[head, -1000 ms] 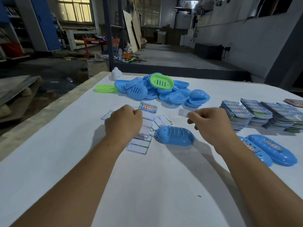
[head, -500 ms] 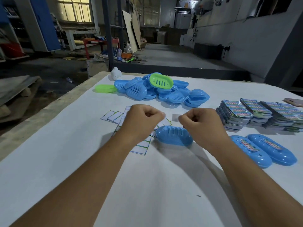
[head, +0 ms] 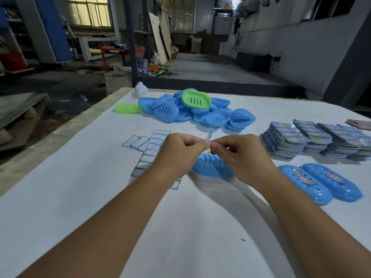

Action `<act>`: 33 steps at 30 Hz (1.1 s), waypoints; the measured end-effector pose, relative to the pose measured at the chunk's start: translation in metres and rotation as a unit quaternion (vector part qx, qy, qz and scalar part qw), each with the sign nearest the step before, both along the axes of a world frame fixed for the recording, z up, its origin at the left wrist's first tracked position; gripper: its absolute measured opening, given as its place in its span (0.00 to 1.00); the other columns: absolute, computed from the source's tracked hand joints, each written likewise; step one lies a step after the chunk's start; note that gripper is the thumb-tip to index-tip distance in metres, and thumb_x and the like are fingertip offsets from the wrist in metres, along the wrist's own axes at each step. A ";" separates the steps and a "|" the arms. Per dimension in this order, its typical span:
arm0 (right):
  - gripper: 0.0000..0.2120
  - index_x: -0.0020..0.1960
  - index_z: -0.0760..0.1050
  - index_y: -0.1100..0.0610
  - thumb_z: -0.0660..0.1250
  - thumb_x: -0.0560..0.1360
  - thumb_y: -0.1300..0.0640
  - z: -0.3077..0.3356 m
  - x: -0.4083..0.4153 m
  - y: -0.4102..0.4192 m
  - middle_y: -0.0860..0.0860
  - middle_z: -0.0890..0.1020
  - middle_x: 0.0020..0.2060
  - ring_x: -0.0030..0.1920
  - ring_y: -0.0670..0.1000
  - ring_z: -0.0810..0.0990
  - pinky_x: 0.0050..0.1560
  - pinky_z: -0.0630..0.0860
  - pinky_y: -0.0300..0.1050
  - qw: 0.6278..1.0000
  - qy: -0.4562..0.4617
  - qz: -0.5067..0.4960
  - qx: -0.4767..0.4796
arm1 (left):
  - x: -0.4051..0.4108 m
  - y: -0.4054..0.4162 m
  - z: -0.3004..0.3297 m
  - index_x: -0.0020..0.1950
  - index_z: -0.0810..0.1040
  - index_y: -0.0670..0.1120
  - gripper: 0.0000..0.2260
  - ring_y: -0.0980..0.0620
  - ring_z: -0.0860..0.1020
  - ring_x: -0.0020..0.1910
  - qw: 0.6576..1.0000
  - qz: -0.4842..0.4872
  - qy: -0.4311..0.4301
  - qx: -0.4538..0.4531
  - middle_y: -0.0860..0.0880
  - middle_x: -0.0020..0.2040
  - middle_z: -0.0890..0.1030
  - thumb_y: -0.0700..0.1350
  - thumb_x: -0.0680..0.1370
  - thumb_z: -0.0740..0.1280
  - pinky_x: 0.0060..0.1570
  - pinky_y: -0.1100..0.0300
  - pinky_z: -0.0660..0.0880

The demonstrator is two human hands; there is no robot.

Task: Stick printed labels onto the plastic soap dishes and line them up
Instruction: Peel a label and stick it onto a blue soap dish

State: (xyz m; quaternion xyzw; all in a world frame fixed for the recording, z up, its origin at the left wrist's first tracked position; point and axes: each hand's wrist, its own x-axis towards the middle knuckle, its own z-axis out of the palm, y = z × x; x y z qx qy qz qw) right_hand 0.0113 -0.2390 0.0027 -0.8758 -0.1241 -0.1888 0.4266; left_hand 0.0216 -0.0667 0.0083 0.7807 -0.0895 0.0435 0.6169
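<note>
My left hand and my right hand meet fingertip to fingertip above the table, both pinching one small printed label held upright between them. Just below them lies a blue soap dish, slotted side up, partly hidden by my right hand. Two blue soap dishes with labels stuck on, one beside the other, lie side by side at the right. A pile of blue soap dishes with a green one on top sits further back.
Peeled label backings are scattered left of my hands. Stacks of printed labels stand at the right. A lone green dish and a small white object sit at the table's far left corner. A pink thing lies at the right edge.
My left hand moved right from the backings and my right hand came in; they now meet over the blue dish, holding the label together.
</note>
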 end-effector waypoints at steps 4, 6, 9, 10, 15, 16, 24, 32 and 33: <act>0.09 0.41 0.82 0.34 0.71 0.77 0.47 -0.001 0.000 0.000 0.39 0.79 0.27 0.24 0.43 0.68 0.27 0.64 0.30 1.000 0.002 0.011 -0.014 | 0.002 0.000 -0.001 0.38 0.86 0.60 0.06 0.64 0.81 0.41 1.000 -0.006 -0.008 0.004 0.58 0.38 0.85 0.55 0.75 0.73 0.44 0.64 0.71; 0.05 0.43 0.83 0.36 0.72 0.77 0.46 0.000 -0.001 0.001 0.33 0.78 0.26 0.24 0.41 0.71 0.27 0.65 0.27 1.000 0.006 0.016 -0.027 | 0.003 0.000 -0.003 0.38 0.86 0.60 0.06 0.62 0.82 0.43 1.000 -0.011 -0.011 0.008 0.56 0.39 0.86 0.56 0.74 0.73 0.45 0.63 0.73; 0.03 0.43 0.84 0.38 0.72 0.75 0.44 0.001 -0.003 0.002 0.31 0.82 0.34 0.30 0.39 0.78 0.30 0.68 0.28 0.998 0.010 -0.005 -0.054 | 0.005 0.000 -0.004 0.37 0.86 0.58 0.05 0.63 0.83 0.42 1.000 -0.012 -0.008 -0.012 0.56 0.38 0.86 0.54 0.73 0.75 0.45 0.66 0.75; 0.04 0.43 0.85 0.42 0.72 0.75 0.45 0.000 -0.002 0.001 0.33 0.83 0.35 0.31 0.39 0.80 0.31 0.69 0.29 0.998 0.002 -0.026 -0.056 | 0.006 0.001 -0.004 0.36 0.86 0.56 0.06 0.63 0.82 0.39 1.000 -0.007 -0.006 -0.023 0.55 0.37 0.86 0.53 0.72 0.76 0.42 0.70 0.75; 0.08 0.36 0.82 0.44 0.73 0.73 0.47 0.003 0.005 -0.010 0.33 0.83 0.34 0.35 0.36 0.81 0.34 0.71 0.33 0.991 0.000 -0.130 0.009 | 0.008 0.001 -0.006 0.37 0.85 0.49 0.07 0.60 0.71 0.25 1.000 0.008 0.004 0.004 0.56 0.27 0.77 0.51 0.71 0.78 0.23 0.69 0.66; 0.07 0.36 0.82 0.43 0.74 0.73 0.47 0.004 0.005 -0.011 0.34 0.83 0.33 0.35 0.36 0.81 0.34 0.71 0.31 0.992 -0.002 -0.127 0.013 | 0.007 0.000 -0.007 0.38 0.85 0.49 0.07 0.59 0.69 0.24 1.000 0.005 0.002 0.016 0.56 0.27 0.75 0.51 0.71 0.77 0.22 0.68 0.65; 0.08 0.35 0.82 0.51 0.70 0.73 0.52 0.006 0.004 -0.011 0.44 0.81 0.29 0.28 0.41 0.73 0.34 0.70 0.41 0.993 0.040 -0.102 0.038 | 0.012 0.000 -0.009 0.36 0.84 0.49 0.06 0.61 0.68 0.22 0.999 0.011 -0.013 0.038 0.58 0.24 0.74 0.47 0.72 0.74 0.22 0.70 0.64; 0.13 0.35 0.85 0.55 0.76 0.71 0.47 0.010 0.002 -0.019 0.51 0.78 0.29 0.29 0.48 0.69 0.29 0.67 0.43 0.980 0.148 -0.099 0.089 | 0.023 -0.002 -0.015 0.35 0.84 0.50 0.08 0.64 0.77 0.28 0.998 0.015 0.010 0.062 0.58 0.31 0.82 0.51 0.73 0.74 0.26 0.70 0.69; 0.14 0.35 0.85 0.56 0.76 0.71 0.47 0.009 0.002 -0.019 0.53 0.78 0.29 0.29 0.49 0.68 0.30 0.66 0.44 0.979 0.156 -0.105 0.077 | 0.024 -0.003 -0.016 0.36 0.84 0.49 0.08 0.62 0.77 0.29 0.997 0.014 0.010 0.078 0.58 0.30 0.82 0.51 0.73 0.73 0.29 0.67 0.70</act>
